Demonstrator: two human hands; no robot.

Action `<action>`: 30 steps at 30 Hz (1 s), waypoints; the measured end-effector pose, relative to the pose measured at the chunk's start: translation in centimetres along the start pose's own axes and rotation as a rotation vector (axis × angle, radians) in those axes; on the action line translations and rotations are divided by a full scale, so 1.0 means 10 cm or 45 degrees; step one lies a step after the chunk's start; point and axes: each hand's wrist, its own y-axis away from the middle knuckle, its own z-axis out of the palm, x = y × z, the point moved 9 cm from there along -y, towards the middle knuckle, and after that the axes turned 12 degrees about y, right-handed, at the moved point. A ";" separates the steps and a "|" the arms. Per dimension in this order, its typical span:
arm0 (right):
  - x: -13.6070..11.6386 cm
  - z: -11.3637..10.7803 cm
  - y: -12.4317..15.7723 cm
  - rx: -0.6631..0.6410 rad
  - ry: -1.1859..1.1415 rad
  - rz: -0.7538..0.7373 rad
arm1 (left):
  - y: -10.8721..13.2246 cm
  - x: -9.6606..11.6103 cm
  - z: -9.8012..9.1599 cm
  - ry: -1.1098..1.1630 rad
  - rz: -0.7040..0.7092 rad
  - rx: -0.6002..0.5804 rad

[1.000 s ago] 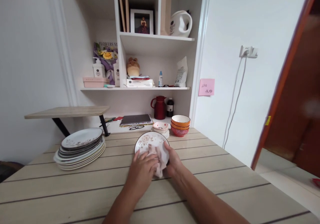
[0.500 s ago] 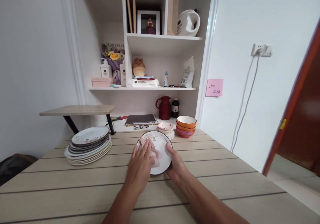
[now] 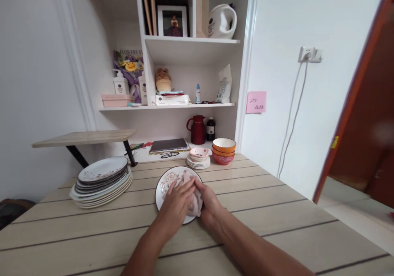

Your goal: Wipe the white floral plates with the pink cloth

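A round white plate with a floral pattern and dark rim lies on the wooden table. My left hand lies flat on a pale pink cloth, pressing it onto the plate's right half. My right hand grips the plate's right edge, fingers curled round the rim beside the cloth.
A stack of several plates sits at the left. Behind are small saucers with a little bowl and stacked orange and red bowls. White shelves hold a red jug, bottles and a laptop. A door stands right.
The cloth under my left hand has slid from the plate's upper left to its right side. The plate has shifted slightly left in view as my head moved.
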 end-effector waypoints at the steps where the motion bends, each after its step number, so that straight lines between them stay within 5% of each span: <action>1: -0.01 -0.03 -0.01 0.006 0.005 0.032 | 0.01 0.03 0.00 0.040 -0.004 -0.022; 6: -0.07 -0.09 -0.05 -0.076 0.003 0.104 | 0.01 0.15 0.02 0.017 -0.006 -0.067; 13: 0.02 -0.05 -0.07 -0.102 -0.015 0.088 | 0.03 0.04 -0.05 -0.325 0.005 0.195; 17: 0.05 -0.04 -0.08 -0.076 0.016 0.042 | 0.12 -0.06 -0.21 -0.263 -0.053 0.364; 19: 0.03 -0.07 -0.08 -0.033 -0.007 0.029 | 0.18 -0.11 -0.39 -0.096 -0.071 0.547; 22: -0.02 -0.10 -0.08 -0.008 -0.063 0.043 | 0.35 -0.28 -0.72 0.229 -0.153 1.016; 25: -0.11 -0.13 -0.05 -0.008 -0.055 0.019 | 0.51 -0.69 -0.72 0.835 -0.473 1.297; 27: -0.16 -0.12 -0.03 -0.047 -0.016 -0.010 | 0.48 -0.86 -0.48 1.393 -0.648 1.224; 30: -0.17 -0.11 -0.03 -0.109 0.043 -0.034 | 0.30 -0.71 -0.11 2.093 -0.691 0.826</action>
